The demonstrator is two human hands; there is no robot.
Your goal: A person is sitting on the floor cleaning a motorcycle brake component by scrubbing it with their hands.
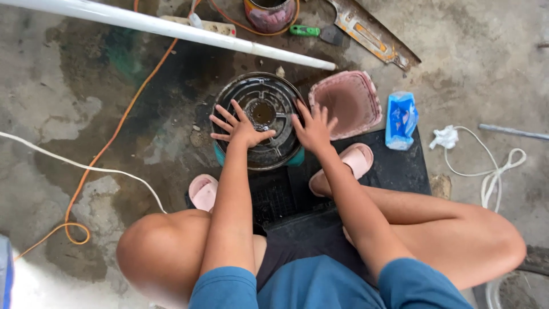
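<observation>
Your left hand [237, 127] and right hand [311, 129] lie open, fingers spread, flat on the round metal grate [263, 109] that sits on the wet floor [68, 86] between your feet. The grate looks grimy, so your 2 palms could slip. The orange cable [114, 134] lying near the damp patch is a shock risk.

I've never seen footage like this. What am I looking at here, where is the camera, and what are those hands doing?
No machine here: a person squats on a concrete floor, filmed by one camera on their head looking down. The left hand and right hand lie open, fingers spread, on a round dark metal part with ring-shaped ribs; neither grips anything. Nearby lie a pink square plastic basket, a blue plastic packet, a long white pipe, an orange cable and a white cord. Pink slippers are on the feet.
</observation>
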